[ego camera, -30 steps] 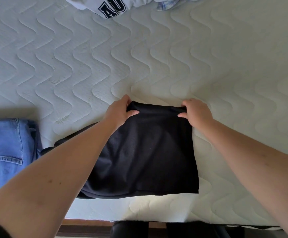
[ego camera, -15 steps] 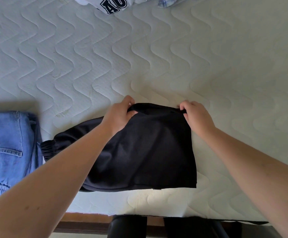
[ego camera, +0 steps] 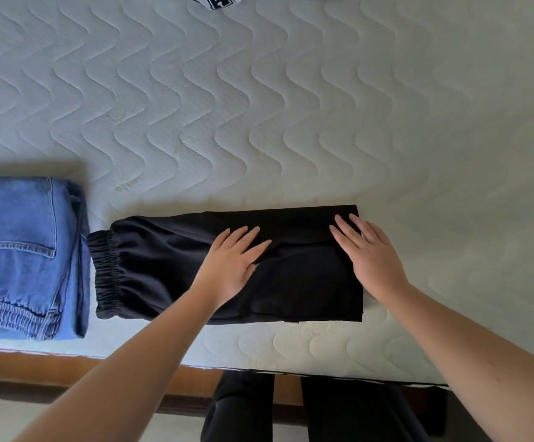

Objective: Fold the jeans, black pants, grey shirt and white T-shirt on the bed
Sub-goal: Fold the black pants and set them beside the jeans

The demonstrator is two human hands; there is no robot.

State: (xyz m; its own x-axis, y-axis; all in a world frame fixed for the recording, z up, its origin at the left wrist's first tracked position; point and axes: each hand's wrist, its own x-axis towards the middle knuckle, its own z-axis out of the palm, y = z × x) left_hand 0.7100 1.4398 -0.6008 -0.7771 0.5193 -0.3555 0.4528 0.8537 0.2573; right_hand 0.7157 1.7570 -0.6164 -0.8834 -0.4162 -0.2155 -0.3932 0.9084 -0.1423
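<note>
At twelve o'clock, cut by the frame's top edge, a white garment with dark block letters (ego camera: 219, 0); letters too cropped to read. No other writing legible. On the pale quilted mattress of the bed (ego camera: 291, 106), folded black fabric pants (ego camera: 170, 266) near six o'clock, elastic waistband toward nine o'clock. Just beside that, at nine o'clock, folded blue denim jeans (ego camera: 20, 250). Left hand (ego camera: 230, 266) flat on the pants' middle, fingers straight and close together. Right hand (ego camera: 371, 253) flat on the three o'clock end, fingers straight, slightly spread. Half a second ago both hands pinching a raised far fold; now lying pressed down, pants flatter and longer.
</note>
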